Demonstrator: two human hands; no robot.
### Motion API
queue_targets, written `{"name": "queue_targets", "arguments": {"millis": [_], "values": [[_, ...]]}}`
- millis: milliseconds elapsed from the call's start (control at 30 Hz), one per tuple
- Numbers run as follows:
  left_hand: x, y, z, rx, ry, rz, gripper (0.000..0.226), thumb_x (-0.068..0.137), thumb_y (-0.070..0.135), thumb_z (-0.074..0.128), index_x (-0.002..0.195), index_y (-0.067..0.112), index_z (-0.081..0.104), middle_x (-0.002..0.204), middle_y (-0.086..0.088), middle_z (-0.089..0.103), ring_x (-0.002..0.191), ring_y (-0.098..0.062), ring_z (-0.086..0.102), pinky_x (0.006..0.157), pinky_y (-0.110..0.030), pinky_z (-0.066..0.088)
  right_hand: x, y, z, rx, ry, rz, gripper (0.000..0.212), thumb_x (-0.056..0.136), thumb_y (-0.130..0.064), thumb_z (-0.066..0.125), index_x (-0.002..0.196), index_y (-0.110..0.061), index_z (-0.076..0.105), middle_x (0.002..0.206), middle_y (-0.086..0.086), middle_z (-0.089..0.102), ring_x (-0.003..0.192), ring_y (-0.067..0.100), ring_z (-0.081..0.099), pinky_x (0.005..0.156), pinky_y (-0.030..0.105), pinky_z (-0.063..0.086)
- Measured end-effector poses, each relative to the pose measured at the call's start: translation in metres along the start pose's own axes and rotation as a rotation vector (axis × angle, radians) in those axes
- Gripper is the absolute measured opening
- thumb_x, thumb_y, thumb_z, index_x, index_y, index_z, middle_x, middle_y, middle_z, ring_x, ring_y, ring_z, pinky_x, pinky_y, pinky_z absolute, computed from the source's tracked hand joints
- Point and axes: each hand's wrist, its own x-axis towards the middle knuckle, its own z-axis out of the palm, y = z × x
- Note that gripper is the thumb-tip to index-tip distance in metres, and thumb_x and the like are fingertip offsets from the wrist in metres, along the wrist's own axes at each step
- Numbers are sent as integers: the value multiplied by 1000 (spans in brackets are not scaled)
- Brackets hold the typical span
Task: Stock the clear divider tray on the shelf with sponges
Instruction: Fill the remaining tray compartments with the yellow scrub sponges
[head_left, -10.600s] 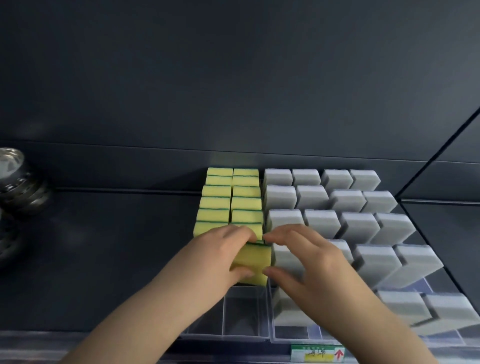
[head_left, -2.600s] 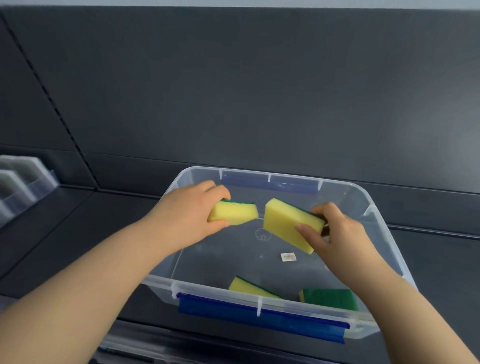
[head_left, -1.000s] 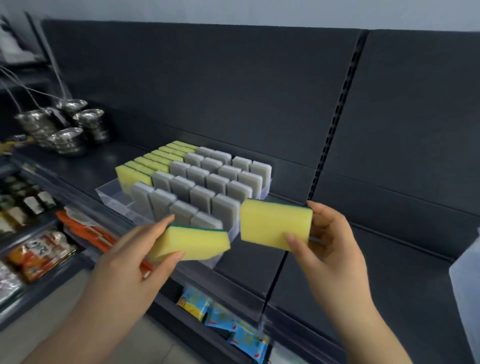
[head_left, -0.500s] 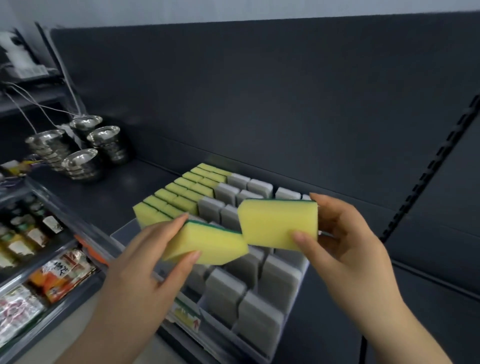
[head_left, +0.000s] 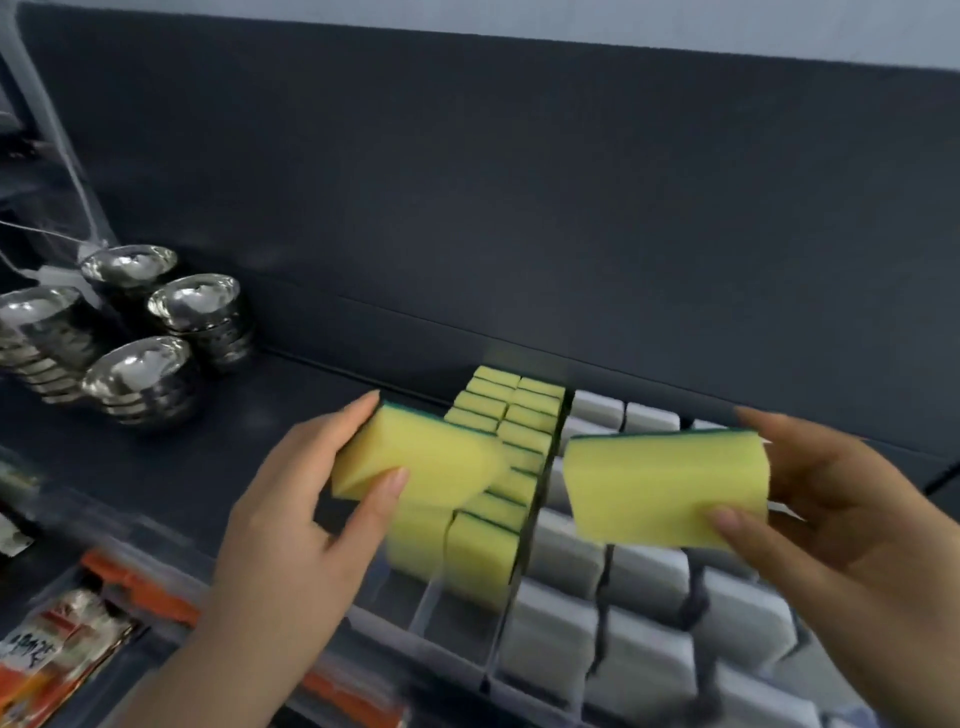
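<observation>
Left hand (head_left: 291, 519) pinches yellow rectangular foam sponge (head_left: 426, 462), thumb near, fingers (head_left: 358, 415) far, above vacant near slots of clear plastic divider tray (head_left: 415, 618) on dark shelf (head_left: 208, 457). Right hand (head_left: 841, 514) grips second yellow sponge (head_left: 665, 488) over grey sponge rows (head_left: 644, 577), probably waiting for same yellow columns.

The left hand (head_left: 296, 514) and left forearm (head_left: 208, 675) are bare, uncovered all the way to the bottom edge of the view. The right hand (head_left: 847, 525) and right forearm (head_left: 924, 670) are equally bare. The fingers (head_left: 350, 418) are slender, ending in short, rounded, plain nails (head_left: 399, 477), seen best on the two thumbs (head_left: 743, 527). Motion blur softens finer detail.
</observation>
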Motion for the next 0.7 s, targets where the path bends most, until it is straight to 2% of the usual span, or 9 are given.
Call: {"name": "queue_targets", "arguments": {"millis": [67, 133, 233, 300, 400, 500, 600, 700], "values": [[10, -22, -12, -7, -3, 14, 48, 83, 48, 49, 129, 36, 45, 116, 26, 48, 107, 0, 53, 85, -17, 44, -4, -10, 23, -55, 14, 41, 76, 49, -77, 67, 116, -41, 57, 98, -5, 67, 91, 11, 67, 81, 32, 55], [17, -39, -21, 3, -34, 38, 49, 84, 46, 49, 130, 30, 47, 112, 18, 50, 106, -1, 52, 87, -16, 42, -10, -16, 43, -94, 41, 85, 76, 49, -75, 68, 116, -42, 55, 103, -7, 68, 93, 9, 67, 83, 32, 54], [25, -59, -30, 35, -87, 61, 46, 88, 38, 60, 130, 21, 51, 115, 9, 52, 103, -1, 47, 87, -9, 38, -20, -20, 72, -204, 82, 102, 51, 61, -49, 75, 108, -50, 55, 101, -20, 67, 91, 2, 65, 78, 19, 52], [30, -69, -33, 41, -116, 65, 46, 87, 33, 62, 129, 17, 52, 115, 7, 52, 103, 0, 45, 86, -8, 36, -24, -22, 94, -268, 72, 112, 45, 68, -42, 75, 106, -54, 53, 101, -26, 64, 91, -4, 63, 74, 8, 48], [36, -80, -36, 61, -173, 113, 48, 85, 35, 55, 129, 14, 52, 114, 9, 48, 104, 11, 40, 89, 2, 26, -25, -22, 124, -423, 15, 90, 45, 69, -40, 70, 108, -53, 51, 100, -29, 63, 94, -10, 57, 78, 1, 41], [38, -91, -41, 46, -209, 126, 48, 83, 29, 56, 128, 14, 53, 114, 8, 48, 108, 23, 32, 89, 3, 24, -23, -13, 148, -524, -16, 62, 46, 74, -30, 76, 112, -46, 55, 101, -33, 54, 93, -8, 52, 78, -2, 35], [41, -102, -46, 27, -218, 118, 48, 84, 31, 56, 129, 15, 53, 115, 8, 48, 108, 23, 32, 86, 4, 25, -18, -7, 167, -631, -50, 5, 42, 77, -31, 69, 117, -36, 55, 102, -24, 56, 84, -14, 50, 74, -3, 35], [43, -109, -52, 25, -225, 120, 50, 84, 37, 48, 129, 14, 52, 116, 4, 51, 104, 14, 39, 83, 5, 27, -15, 0, 181, -750, -88, -45, 42, 71, -30, 66, 113, -26, 61, 101, -9, 64, 79, -2, 59, 73, 6, 40]]}}
